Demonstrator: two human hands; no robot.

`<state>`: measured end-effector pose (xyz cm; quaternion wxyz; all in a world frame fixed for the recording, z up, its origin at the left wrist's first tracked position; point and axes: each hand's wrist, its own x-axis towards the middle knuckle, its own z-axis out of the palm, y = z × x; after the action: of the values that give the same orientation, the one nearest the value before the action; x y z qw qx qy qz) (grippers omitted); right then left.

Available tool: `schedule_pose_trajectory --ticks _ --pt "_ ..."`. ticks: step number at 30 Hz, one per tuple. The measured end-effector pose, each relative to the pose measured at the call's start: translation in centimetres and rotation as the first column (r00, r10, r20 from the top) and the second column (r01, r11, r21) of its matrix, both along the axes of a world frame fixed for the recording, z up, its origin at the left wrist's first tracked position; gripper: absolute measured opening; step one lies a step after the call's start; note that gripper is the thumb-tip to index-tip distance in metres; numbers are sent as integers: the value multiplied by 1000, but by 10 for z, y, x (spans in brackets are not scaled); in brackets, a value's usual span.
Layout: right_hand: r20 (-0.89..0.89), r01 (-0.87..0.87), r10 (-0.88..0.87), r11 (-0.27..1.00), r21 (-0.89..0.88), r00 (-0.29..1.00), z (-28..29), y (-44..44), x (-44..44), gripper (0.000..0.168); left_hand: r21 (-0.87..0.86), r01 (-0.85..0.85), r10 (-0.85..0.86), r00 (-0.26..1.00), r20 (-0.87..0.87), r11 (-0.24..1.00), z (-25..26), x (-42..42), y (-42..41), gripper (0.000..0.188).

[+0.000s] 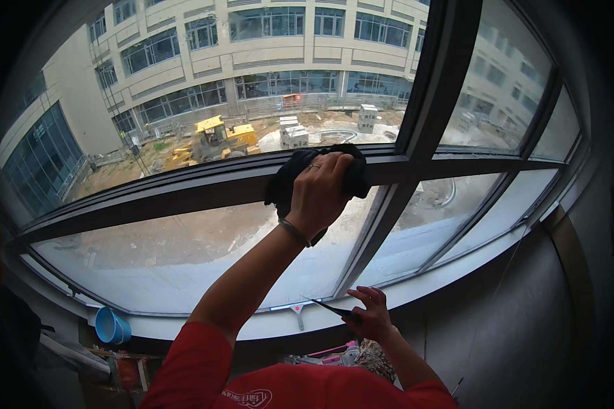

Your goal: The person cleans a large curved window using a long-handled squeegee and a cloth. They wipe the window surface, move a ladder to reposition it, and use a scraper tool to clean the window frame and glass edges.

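My left hand [320,186], wearing a ring and a dark bracelet, presses a bunched black cloth [291,176] onto the dark horizontal rail of the window frame [199,197]. The cloth sits just left of where the rail meets the vertical mullion [407,148]. Lower and to the right, my right hand [371,314] grips a thin, flat, dark-handled tool [332,308] whose tip points left; its exact kind is unclear. A squeegee [300,321] with a grey handle lies on the white windowsill [240,327], close to that tip.
At the sill's left end is a blue bucket [113,326]. Below it stands a worn stool or small frame [128,370]. A string mop head [376,358] and pink-and-grey equipment [332,354] are on the floor side near my body. Outside the glass, a yellow wheel loader [220,135] is on bare ground.
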<state>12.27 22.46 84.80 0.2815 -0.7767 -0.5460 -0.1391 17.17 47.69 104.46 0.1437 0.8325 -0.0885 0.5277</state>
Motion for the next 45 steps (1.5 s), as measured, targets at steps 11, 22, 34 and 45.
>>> schedule_pose_trajectory --ticks 11,22,34,45 --pt "-166 472 -449 871 137 878 -36 -100 -65 19 -191 106 -145 968 -203 976 20 94 -104 28" --pt "-800 899 -483 410 152 355 -88 -103 -65 31 -945 38 -812 524 -258 325 -191 -17 -20 44" --pt "-163 294 -281 954 63 946 2 65 -60 47 -981 -56 -852 506 132 -185 -219 -178 -67 61" --pt "-794 609 511 758 234 -330 -26 37 -61 72 -637 -64 -578 498 647 -768 -193 -167 -64 54"
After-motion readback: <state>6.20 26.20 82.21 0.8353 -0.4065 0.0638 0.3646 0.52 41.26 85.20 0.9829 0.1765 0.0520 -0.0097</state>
